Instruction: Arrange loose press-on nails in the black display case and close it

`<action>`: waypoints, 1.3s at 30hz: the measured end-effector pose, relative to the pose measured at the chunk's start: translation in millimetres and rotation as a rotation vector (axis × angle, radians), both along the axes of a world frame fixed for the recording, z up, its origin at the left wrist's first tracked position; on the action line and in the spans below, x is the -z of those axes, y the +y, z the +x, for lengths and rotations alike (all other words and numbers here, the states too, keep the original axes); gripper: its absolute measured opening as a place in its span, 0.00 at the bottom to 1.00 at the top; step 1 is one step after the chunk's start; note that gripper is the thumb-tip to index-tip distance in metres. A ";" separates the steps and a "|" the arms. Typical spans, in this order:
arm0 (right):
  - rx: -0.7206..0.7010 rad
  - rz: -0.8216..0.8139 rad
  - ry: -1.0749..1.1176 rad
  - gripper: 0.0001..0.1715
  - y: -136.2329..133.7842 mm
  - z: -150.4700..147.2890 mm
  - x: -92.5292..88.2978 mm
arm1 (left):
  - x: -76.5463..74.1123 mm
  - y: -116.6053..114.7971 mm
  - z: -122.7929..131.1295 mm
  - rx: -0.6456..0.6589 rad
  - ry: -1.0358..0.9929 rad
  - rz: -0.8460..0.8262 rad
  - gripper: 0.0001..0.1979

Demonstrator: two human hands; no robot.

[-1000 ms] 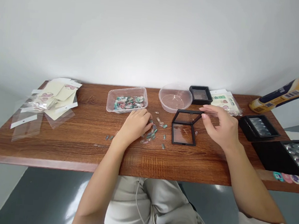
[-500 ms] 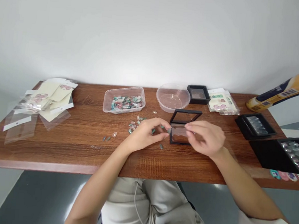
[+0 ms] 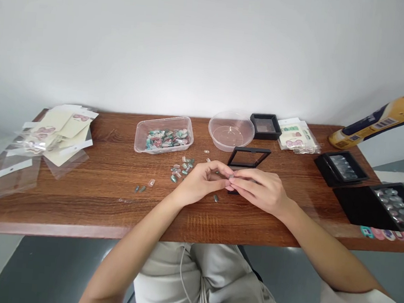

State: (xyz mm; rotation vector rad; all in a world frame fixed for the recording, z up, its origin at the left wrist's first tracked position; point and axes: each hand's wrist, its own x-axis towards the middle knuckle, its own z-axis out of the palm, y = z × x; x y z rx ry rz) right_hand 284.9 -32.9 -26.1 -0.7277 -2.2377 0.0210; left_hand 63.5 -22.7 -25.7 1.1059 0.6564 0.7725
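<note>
My left hand [image 3: 199, 183] is closed, with thumb and fingertips pinching a small greyish press-on nail [image 3: 231, 176]. The fingers of my right hand [image 3: 265, 189] are pressed together against the same nail, so the fingertips of both hands meet and cover most of it. Just behind them a black hinged frame case [image 3: 250, 151] stands with its lid raised; its lower half is mostly hidden by my hands. To the left of my left hand lie several loose green and pink nails [image 3: 182, 167], and one dark nail [image 3: 216, 198] lies below it.
Behind are a clear rectangular tub [image 3: 137, 139] of nails, a round clear bowl [image 3: 211, 128] and a black frame box [image 3: 266, 117]. Bagged cards [image 3: 63, 123] lie at left, more cards [image 3: 298, 136] at back right. Black boxes [image 3: 346, 204] and a yellow-blue bottle [image 3: 378, 119] stand at right.
My right hand has moved left to meet my left fingertips at the nail. The clear strip seen between the hands before is no longer visible. The view has shifted slightly.
</note>
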 end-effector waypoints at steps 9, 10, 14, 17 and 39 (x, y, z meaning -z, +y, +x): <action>0.073 0.029 -0.035 0.10 0.1 1.0 1.9 | -1.3 1.2 -1.4 0.002 -0.040 -0.081 0.16; 0.080 0.021 -0.035 0.10 0.1 0.7 1.9 | -1.8 1.0 -1.8 0.006 -0.032 -0.072 0.17; 0.063 -0.021 -0.025 0.11 0.5 0.1 2.9 | -5.3 -0.7 -3.6 0.015 -0.012 -0.050 0.19; 0.052 -0.026 -0.018 0.11 0.7 0.1 3.8 | -9.0 -1.8 -5.2 0.016 -0.006 -0.052 0.20; 0.131 -0.016 -0.135 0.09 1.2 2.7 3.1 | -9.6 -1.2 -5.9 0.040 0.009 -0.056 0.22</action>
